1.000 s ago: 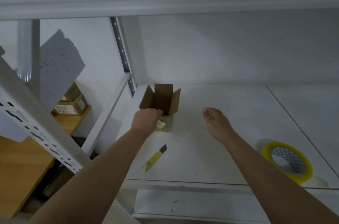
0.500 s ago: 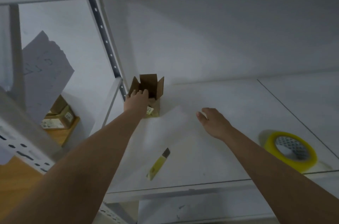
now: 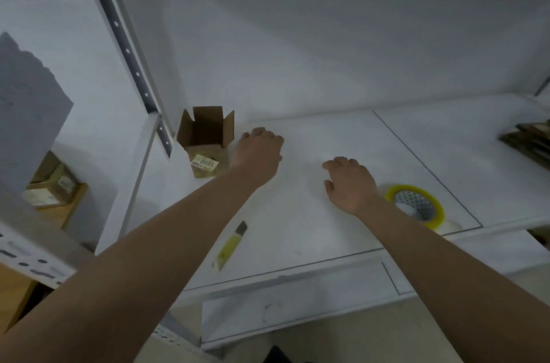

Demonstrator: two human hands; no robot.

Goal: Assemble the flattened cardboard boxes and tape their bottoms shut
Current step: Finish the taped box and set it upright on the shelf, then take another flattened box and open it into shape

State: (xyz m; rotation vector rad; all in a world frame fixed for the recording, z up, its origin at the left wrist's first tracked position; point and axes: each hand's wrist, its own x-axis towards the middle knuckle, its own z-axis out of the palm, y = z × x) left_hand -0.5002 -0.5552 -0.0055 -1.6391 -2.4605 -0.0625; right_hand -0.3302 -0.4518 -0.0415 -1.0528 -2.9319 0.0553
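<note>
Moved: left hand (image 3: 259, 151) has let go of the cardboard box (image 3: 205, 145) and now sits just right of it.
Cardboard box: upright, flaps open, left of the left fingertips, at the shelf's (image 3: 342, 231) back corner.
Left hand: arm stretched forward, fingers loosely curled, holding nothing.
Utility knife (image 3: 230, 245): lies nearer than both hands.
Right hand (image 3: 349, 184): palm down, fingers relaxed, slightly spread.
Tape roll (image 3: 416, 208): flat, just right of the right wrist.

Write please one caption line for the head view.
Both hands, left and right, empty over shelf; open box at left.
</note>
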